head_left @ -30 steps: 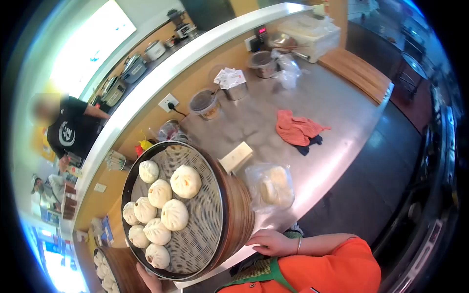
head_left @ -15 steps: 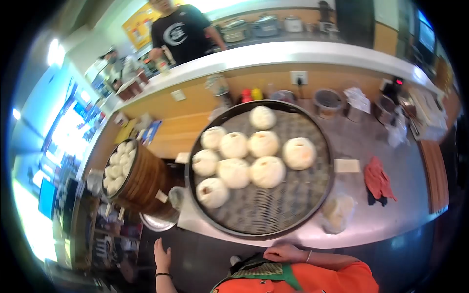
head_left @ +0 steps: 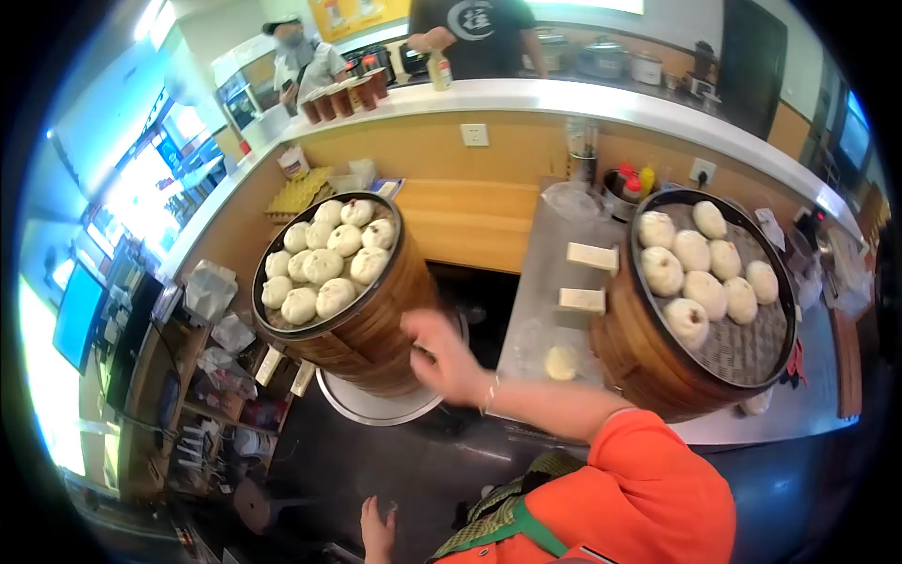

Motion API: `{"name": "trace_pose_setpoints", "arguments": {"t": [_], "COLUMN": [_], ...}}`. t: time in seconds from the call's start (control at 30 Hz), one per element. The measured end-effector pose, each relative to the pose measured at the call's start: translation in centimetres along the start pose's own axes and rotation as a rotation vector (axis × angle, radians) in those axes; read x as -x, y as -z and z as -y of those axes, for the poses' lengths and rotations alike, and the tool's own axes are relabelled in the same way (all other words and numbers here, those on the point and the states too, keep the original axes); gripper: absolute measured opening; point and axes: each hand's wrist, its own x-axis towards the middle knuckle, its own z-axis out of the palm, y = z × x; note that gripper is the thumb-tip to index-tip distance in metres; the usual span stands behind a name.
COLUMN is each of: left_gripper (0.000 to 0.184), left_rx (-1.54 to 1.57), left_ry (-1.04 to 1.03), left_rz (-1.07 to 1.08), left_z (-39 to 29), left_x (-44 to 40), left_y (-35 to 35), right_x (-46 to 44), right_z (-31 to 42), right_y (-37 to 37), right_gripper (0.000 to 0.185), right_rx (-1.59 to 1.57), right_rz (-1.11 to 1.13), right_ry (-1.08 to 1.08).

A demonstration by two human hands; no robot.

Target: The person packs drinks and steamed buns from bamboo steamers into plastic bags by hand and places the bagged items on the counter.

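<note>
My right hand (head_left: 445,359) is stretched out over the gap beside the left bamboo steamer stack (head_left: 381,324), close to its right wall. Its fingers are apart and hold nothing; whether they touch the wall I cannot tell. Low in front of me, my left hand (head_left: 378,526) is open and empty, with finger and thumb spread. White steamed buns (head_left: 322,266) fill the top of the left stack, which stands on a round metal base (head_left: 349,406). More steamed buns (head_left: 705,292) lie in the right bamboo steamer (head_left: 648,371), grouped toward its back and left.
The right steamer stands on a metal counter (head_left: 540,291), near a lone bun (head_left: 562,363) and sauce bottles (head_left: 631,188). A raised white ledge (head_left: 526,94) carries several cups (head_left: 343,101). Two people stand beyond it, one holding a bottle (head_left: 439,70). Shelves (head_left: 207,414) stand left.
The view has swung left, bringing the left steamer stack nearer the middle. My right hand has moved from my waist out to that stack's side. My left hand stays low and open.
</note>
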Motion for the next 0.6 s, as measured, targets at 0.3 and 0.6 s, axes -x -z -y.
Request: {"name": "trace_pose_setpoints", "arguments": {"t": [0.3, 0.6], "left_gripper": [0.044, 0.042], "left_rx": [0.020, 0.084], "left_ry": [0.405, 0.869], "left_rz": [0.058, 0.304], "left_z": [2.3, 1.2], "left_x": [2.1, 1.0], "left_y": [-0.9, 2.1], "right_x": [-8.1, -3.5], "right_z": [-42.4, -52.1], "right_y": [15.9, 33.3], "right_gripper": [0.047, 0.040], "right_rx": [1.172, 1.824], "right_rz": [-0.510, 0.301], "right_ry": [-0.709, -0.840]}}
